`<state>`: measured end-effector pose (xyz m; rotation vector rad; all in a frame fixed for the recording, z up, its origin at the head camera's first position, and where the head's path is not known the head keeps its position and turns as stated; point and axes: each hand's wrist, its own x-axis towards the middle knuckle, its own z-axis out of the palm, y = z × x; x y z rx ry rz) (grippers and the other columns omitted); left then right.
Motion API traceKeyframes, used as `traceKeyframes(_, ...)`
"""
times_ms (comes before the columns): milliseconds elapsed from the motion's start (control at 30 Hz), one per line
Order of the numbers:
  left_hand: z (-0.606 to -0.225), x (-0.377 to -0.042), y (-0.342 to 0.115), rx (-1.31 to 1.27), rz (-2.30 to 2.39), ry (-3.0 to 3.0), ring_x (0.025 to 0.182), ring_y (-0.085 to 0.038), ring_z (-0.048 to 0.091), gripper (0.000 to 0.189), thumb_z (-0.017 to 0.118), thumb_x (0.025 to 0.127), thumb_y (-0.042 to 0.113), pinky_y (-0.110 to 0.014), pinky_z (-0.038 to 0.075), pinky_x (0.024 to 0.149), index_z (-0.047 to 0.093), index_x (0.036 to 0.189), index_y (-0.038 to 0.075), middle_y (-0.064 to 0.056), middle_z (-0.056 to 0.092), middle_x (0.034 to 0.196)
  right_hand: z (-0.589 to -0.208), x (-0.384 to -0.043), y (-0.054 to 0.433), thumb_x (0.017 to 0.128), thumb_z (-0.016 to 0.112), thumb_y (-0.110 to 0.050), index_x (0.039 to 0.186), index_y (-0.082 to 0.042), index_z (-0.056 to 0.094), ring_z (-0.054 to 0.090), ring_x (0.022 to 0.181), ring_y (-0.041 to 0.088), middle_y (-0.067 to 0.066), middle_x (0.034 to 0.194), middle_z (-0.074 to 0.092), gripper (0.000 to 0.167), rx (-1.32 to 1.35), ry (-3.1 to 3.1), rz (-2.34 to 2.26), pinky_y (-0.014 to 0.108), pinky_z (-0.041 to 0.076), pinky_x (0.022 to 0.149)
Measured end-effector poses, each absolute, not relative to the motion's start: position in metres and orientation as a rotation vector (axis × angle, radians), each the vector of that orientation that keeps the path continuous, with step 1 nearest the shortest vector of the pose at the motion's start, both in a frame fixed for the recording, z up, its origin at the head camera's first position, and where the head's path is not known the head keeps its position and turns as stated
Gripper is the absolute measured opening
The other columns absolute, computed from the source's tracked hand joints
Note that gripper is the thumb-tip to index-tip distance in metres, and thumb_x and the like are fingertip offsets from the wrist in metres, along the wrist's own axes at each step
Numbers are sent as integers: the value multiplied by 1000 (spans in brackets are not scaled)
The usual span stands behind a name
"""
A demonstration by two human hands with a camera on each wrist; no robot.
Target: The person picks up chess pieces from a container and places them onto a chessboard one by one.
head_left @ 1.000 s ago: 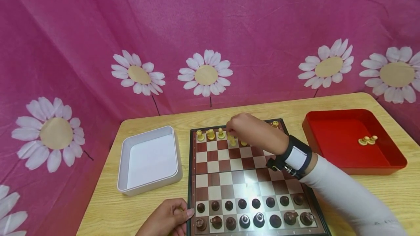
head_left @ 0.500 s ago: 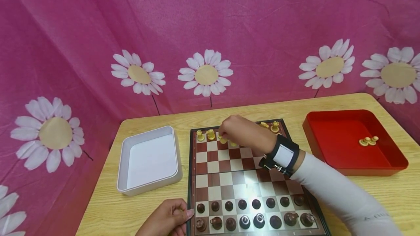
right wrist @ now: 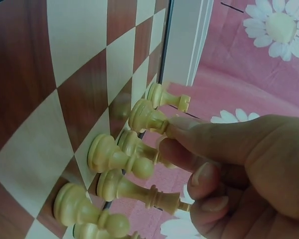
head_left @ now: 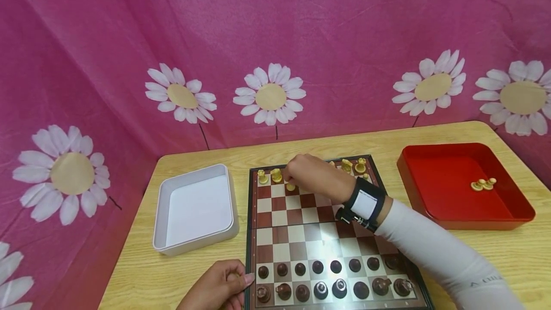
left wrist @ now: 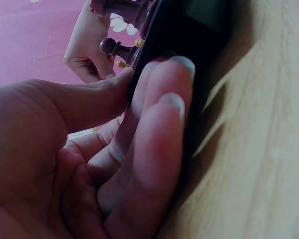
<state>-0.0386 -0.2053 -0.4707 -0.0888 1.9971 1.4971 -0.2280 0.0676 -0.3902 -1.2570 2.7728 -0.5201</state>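
Observation:
My right hand [head_left: 307, 172] is over the far left part of the chessboard [head_left: 251, 214]. Between thumb and index finger it pinches a light pawn [right wrist: 142, 115], base down close over the squares, its head hidden by the fingertips. Beside it stand another light pawn [right wrist: 109, 155], a light rook [right wrist: 162, 95] and a tall light piece with a pointed top [right wrist: 129, 189]. My left hand [head_left: 218, 285] is at the board's near left edge. In the left wrist view its thumb [left wrist: 99, 99] lies on that edge, with the fingers curled against the side below.
Two rows of dark chess pieces [head_left: 317, 267] stand along the near side. A white tray [head_left: 235, 214] is left of the board. To the right, a red tray [head_left: 447, 190] holds a few light pawns [head_left: 483, 184]. A pink flowered curtain [head_left: 344, 61] hangs behind the wooden table [head_left: 189, 271].
My right hand has shifted left along the far rows, uncovering light pieces at the far right. Its pawn now sits further left over the board. My left hand has stayed at the edge.

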Motion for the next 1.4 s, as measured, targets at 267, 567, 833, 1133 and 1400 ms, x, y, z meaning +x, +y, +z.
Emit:
traceKeyframes(267, -469, -38, -204, -93, 1491, 2002, 54, -8, 62, 31, 70, 100, 33, -21, 51, 49, 63, 87, 6, 1, 66, 62, -396, -229, 64, 96, 69, 0, 84, -12, 79, 39, 58, 5, -5, 68, 64, 20, -1221, 2761, -481, 19, 30, 50)
traceKeyframes(567, -468, -38, -205, -93, 1514, 1987, 53, -7, 61, 31, 70, 99, 33, -20, 51, 48, 63, 88, 5, 2, 64, 61, -397, -229, 62, 95, 69, 1, 82, -11, 77, 36, 59, 5, -9, 65, 55, 19, -1266, 2792, -424, 19, 28, 51)
traceKeyframes(833, -468, -38, -205, -78, 1517, 1994, 53, -7, 62, 31, 69, 100, 32, -20, 51, 48, 62, 87, 5, 2, 64, 61, -397, -228, 62, 94, 68, 3, 82, -11, 78, 36, 60, 6, -9, 65, 55, 21, -1261, 2776, -415, 19, 28, 52)
traceKeyframes(1133, -469, -38, -204, -89, 1506, 2001, 53, -8, 62, 32, 71, 99, 34, -21, 51, 49, 62, 87, 6, 1, 65, 62, -399, -228, 62, 94, 67, 3, 81, -12, 76, 36, 59, 7, -8, 65, 53, 22, -1239, 2782, -430, 20, 28, 52)
traceKeyframes(1400, -468, -38, -205, -91, 1514, 1989, 54, -7, 62, 32, 70, 99, 34, -21, 51, 49, 62, 87, 6, 1, 65, 62, -400, -226, 61, 94, 68, 3, 88, -11, 80, 43, 60, 6, -4, 72, 68, 20, -1196, 2779, -457, 19, 32, 52)
